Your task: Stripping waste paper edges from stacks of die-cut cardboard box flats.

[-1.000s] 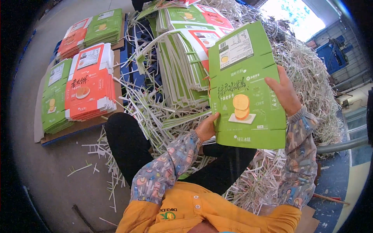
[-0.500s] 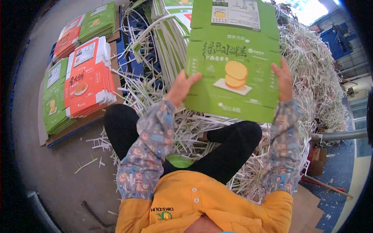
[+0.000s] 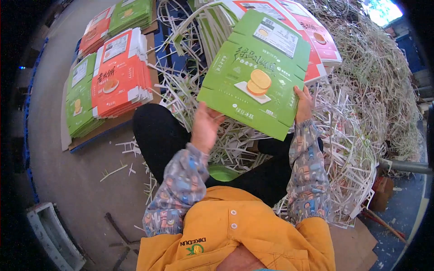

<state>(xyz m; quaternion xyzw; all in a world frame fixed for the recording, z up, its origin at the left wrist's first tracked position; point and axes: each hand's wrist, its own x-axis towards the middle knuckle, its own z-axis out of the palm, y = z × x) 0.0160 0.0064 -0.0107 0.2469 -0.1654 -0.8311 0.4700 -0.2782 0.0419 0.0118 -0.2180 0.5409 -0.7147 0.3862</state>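
A flat green carton blank (image 3: 253, 74) with a picture of yellow cakes is held up in front of me, tilted with its far end to the right. My right hand (image 3: 304, 105) grips its right edge, thumb on the printed face. My left hand (image 3: 207, 128) is closed at the near left corner, its fingers partly hidden under the cardboard. Behind the blank lie a stack of green blanks seen edge-on (image 3: 216, 31) and red-and-white blanks (image 3: 315, 67). Pink blanks (image 3: 318, 34) sit beside them.
Red blanks (image 3: 118, 77) and green blanks (image 3: 81, 97) stand in stacks on a pallet at left. Shredded paper strips (image 3: 343, 135) lie around my legs and rise into a big heap (image 3: 370, 77) at right. A metal pipe (image 3: 404, 165) juts in from the right. A grey frame (image 3: 56, 237) lies lower left.
The green blank has turned clockwise and come down slightly to the left. My left hand has shifted to its lower corner. Red and pink blanks now show behind it as the view shifts.
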